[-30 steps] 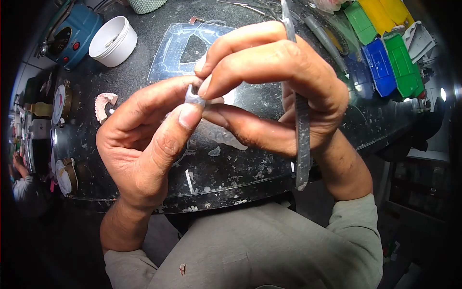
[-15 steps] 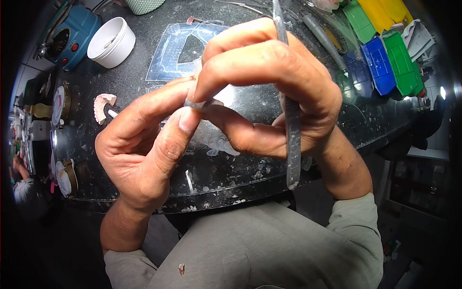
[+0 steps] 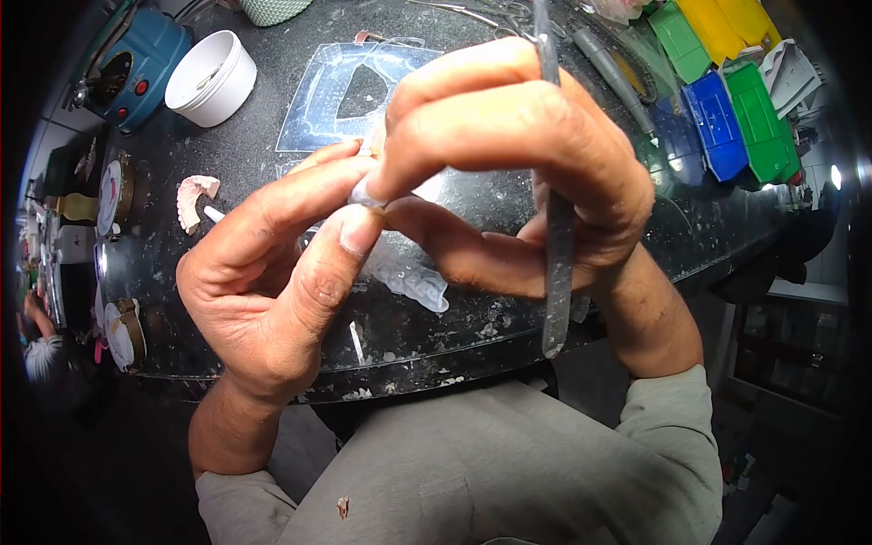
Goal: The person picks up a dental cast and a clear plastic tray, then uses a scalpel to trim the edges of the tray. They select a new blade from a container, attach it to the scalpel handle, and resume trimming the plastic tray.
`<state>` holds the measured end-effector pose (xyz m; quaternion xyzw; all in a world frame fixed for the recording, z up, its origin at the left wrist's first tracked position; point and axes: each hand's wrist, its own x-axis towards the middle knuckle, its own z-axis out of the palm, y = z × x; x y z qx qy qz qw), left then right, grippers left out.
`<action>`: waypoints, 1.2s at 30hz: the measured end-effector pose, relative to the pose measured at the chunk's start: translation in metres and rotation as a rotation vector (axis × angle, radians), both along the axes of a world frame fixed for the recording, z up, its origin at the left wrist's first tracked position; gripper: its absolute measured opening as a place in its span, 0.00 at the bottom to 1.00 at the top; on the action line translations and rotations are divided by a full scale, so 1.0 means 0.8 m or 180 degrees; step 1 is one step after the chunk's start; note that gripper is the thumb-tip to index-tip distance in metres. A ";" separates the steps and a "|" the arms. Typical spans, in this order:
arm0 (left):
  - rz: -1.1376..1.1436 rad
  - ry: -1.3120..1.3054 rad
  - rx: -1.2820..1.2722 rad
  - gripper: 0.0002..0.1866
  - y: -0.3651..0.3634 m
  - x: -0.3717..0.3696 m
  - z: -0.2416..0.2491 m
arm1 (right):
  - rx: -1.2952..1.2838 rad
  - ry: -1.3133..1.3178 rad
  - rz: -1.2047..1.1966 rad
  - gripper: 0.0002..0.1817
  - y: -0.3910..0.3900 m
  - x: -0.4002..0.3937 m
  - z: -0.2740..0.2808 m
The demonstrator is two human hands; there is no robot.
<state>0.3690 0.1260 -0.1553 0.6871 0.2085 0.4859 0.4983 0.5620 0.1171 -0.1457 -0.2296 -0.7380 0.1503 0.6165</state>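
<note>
A clear plastic dental aligner [image 3: 413, 283] with moulded tooth shapes hangs below my fingertips, above the dark bench. My left hand [image 3: 272, 263] is closed, pinching its upper edge between thumb and forefinger. From the other side, the fingertips of my right hand [image 3: 518, 154] meet the same edge and grip it too. A flat metal tool handle [image 3: 557, 272], like that of a scalpel, is also held in my right hand, standing nearly upright across the palm. Its top end runs out of view, so I cannot see a blade.
A cut clear plastic sheet [image 3: 313, 100] lies behind my hands. To the left are a pink dental cast [image 3: 193, 202], a white tub [image 3: 211, 82] and a blue machine [image 3: 150, 68]. A grey handpiece [image 3: 609, 73] and coloured boxes [image 3: 718, 123] lie at the right.
The aligner has turned in my fingers, and its lower end now shows more plainly. My right hand and the metal handle have shifted slightly right.
</note>
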 end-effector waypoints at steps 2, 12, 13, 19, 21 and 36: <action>0.0011 -0.0021 0.0005 0.15 0.000 0.001 0.001 | -0.0006 -0.0100 0.0018 0.15 0.002 0.006 0.002; 0.0030 0.0042 0.0011 0.15 -0.001 -0.001 0.001 | 0.0003 -0.0291 -0.0091 0.12 -0.001 0.009 0.004; -0.0029 0.0019 0.0074 0.15 0.001 -0.001 0.002 | -0.0013 -0.0327 -0.0084 0.12 -0.001 0.010 0.004; -0.0074 0.0032 0.0191 0.15 0.002 0.001 0.003 | 0.0076 -0.0432 -0.0084 0.12 0.001 0.012 0.007; -0.0053 0.0058 0.0157 0.15 0.002 0.001 0.003 | 0.0124 -0.0417 -0.0145 0.12 0.000 0.008 0.006; -0.0120 0.0320 0.0273 0.15 0.002 0.001 0.014 | 0.0142 -0.0426 0.0273 0.19 0.005 0.015 -0.002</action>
